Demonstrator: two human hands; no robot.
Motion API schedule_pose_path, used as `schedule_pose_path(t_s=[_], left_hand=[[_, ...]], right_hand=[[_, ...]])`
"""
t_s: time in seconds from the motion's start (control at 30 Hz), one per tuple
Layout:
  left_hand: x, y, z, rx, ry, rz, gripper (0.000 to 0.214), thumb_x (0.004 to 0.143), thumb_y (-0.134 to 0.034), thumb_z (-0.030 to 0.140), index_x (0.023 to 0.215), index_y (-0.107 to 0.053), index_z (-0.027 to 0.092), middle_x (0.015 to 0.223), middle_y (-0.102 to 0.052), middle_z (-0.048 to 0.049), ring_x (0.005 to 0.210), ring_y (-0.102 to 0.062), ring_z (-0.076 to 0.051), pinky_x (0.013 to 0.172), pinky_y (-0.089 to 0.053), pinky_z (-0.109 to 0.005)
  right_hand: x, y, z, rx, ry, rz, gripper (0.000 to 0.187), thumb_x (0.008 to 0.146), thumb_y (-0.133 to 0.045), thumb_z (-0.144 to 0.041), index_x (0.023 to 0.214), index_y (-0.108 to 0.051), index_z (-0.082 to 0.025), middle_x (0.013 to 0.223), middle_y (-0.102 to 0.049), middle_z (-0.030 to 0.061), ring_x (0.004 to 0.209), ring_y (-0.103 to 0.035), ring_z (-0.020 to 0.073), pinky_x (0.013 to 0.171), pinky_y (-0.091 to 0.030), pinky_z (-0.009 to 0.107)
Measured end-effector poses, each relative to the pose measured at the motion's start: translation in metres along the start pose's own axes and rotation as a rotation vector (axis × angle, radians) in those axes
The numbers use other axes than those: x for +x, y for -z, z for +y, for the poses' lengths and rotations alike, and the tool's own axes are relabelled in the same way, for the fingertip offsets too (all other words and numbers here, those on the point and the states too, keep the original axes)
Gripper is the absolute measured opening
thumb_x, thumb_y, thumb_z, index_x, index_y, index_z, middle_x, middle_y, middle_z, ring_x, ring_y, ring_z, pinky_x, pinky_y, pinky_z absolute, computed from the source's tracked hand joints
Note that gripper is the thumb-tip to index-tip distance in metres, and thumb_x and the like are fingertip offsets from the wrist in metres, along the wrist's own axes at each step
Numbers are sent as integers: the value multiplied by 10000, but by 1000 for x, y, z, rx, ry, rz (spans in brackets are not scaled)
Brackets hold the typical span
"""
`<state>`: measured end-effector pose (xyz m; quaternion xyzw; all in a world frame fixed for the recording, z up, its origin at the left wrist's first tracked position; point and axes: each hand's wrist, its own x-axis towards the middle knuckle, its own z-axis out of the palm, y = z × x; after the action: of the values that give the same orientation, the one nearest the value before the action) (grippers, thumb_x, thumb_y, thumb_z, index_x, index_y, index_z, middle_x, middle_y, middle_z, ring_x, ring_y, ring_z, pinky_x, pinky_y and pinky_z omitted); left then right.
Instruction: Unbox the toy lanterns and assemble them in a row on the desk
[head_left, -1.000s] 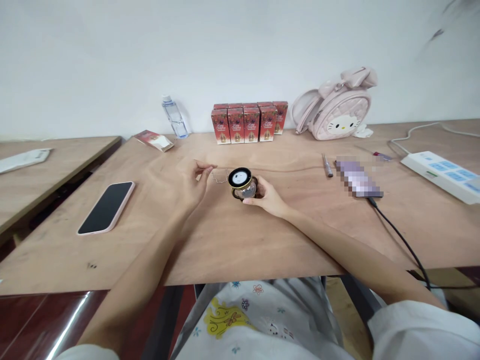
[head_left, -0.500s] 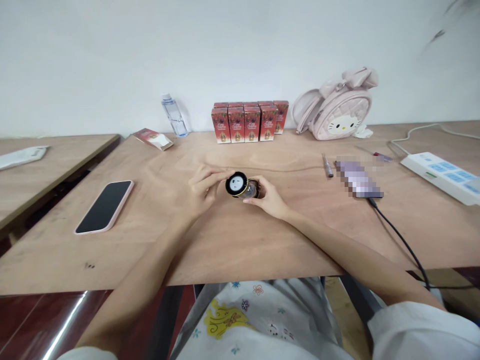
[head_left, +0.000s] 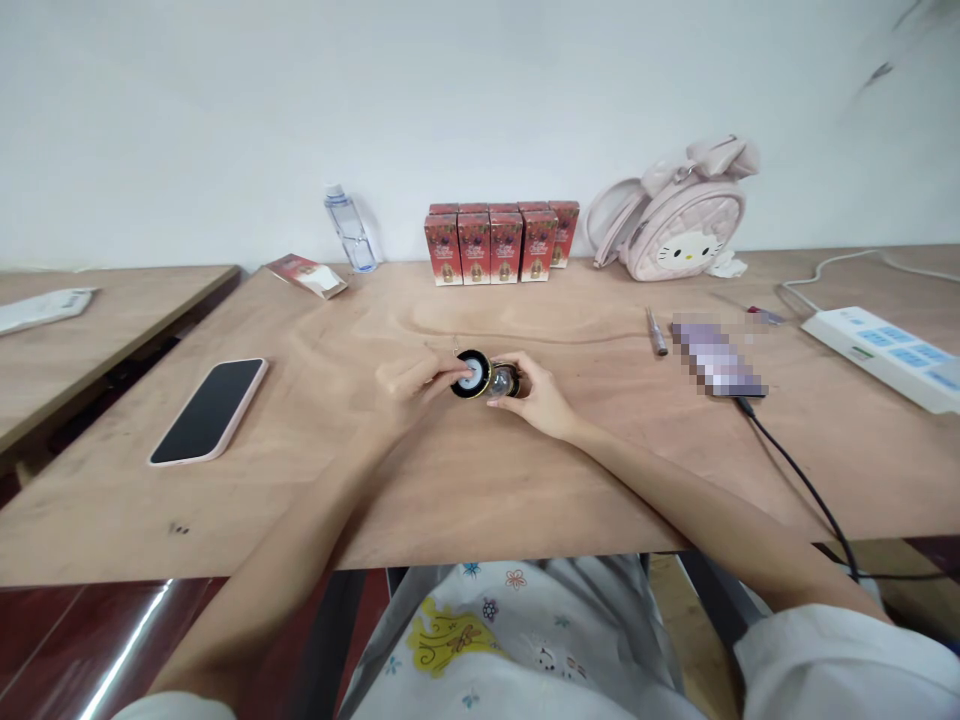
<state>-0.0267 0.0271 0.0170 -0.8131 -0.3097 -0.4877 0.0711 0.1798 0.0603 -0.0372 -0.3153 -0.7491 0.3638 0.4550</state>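
A small round lantern-like ornament (head_left: 480, 375) with a black, gold-rimmed end and a clear body lies tipped on its side on the wooden table (head_left: 480, 480). My right hand (head_left: 534, 397) is wrapped round its body. My left hand (head_left: 411, 378) reaches in from the left, its fingertips pinched at the pale disc on the black end. A thin wire part shows just above the ornament, too small to make out.
A black phone in a pink case (head_left: 210, 409) lies at the left. Red boxes (head_left: 501, 242), a water bottle (head_left: 348, 232) and a pink bag (head_left: 679, 215) stand along the wall. A screwdriver (head_left: 655, 331), a cabled device (head_left: 716, 358) and a power strip (head_left: 885, 355) lie right.
The ornament has been tipped from upright onto its side. My left hand, earlier holding a thin wire out to the left, has moved in to the ornament's black end.
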Motion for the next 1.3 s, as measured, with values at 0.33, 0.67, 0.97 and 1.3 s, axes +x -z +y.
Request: schedule_pose_path(t_s=[0.33,0.67,0.97,1.3], left_hand=[[2,2,4,-3,36,-94,199,920,-494,225,953,-690,206,969,-726,-56,871,-683,-140,760,-557,-272],[2,1,3,63,69,-2,87,837,-637,276,822,-676,200,760,-719,-8,653,-647,-107,613,-517,-236],[4,2,4,9,60,-58,120,868,-591,260,807,-683,215,793,-717,-17,705,-659,-123,642,-532,-260],[3,2,5,-10,-2,-48,152,889,-533,167,913,-678,207,884,-720,-37,803,-672,-132,710,-536,-262]], right_hand=[[0,0,-1,-11,-17,24,469,643,-787,-288,1056,-572,-231,1066,-666,49,1007,-619,224,901,-467,391],[0,0,0,-4,-8,11,477,645,-787,-266,1068,-569,-235,1082,-665,48,1021,-618,222,903,-466,392],[0,1,0,-17,5,11,488,642,-789,-298,1073,-567,-240,1089,-665,51,1027,-619,229,909,-467,397],[1,0,3,-3,2,7,484,644,-781,-286,1076,-566,-240,1094,-662,51,1036,-616,224,925,-461,399]])
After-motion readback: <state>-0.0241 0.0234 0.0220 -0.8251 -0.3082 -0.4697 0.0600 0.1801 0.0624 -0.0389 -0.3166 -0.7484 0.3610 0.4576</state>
